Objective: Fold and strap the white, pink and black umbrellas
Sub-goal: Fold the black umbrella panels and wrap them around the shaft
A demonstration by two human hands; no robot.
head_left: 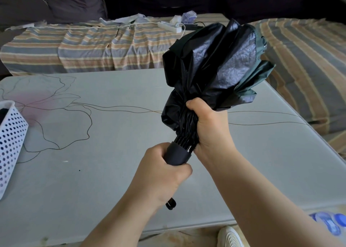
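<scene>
The black umbrella point(211, 74) is held in the air above the grey table point(93, 181), right of centre and clear of the surface. It is collapsed but not yet tidy: the canopy fabric flares loosely at the far end, unrolled and unstrapped.

Hand state:
- The left hand point(161, 173) is wrapped round the black handle point(177, 156) at the near, lower end, fingers curled fully about it. A short loop point(171, 203) hangs out below this hand.
- The right hand point(209, 126) squeezes the gathered fabric and ribs just beyond the handle, thumb on top, fingers closed round the bundle.

Governing relation: the long axis of the umbrella runs from the handle, near and low, up and away towards the far right, where the loose canopy opens out. The two hands sit one behind the other along this axis, almost touching. The right hand is the nearer to the loose fabric, so it is judged the one to work outwards along the canopy, while the left hand steadies or turns the handle. No closing strap can be picked out among the folds.

A white perforated basket point(11, 140) stands at the left edge of the table, well apart from the hands. A striped bed cover point(84, 46) lies beyond the table.
</scene>
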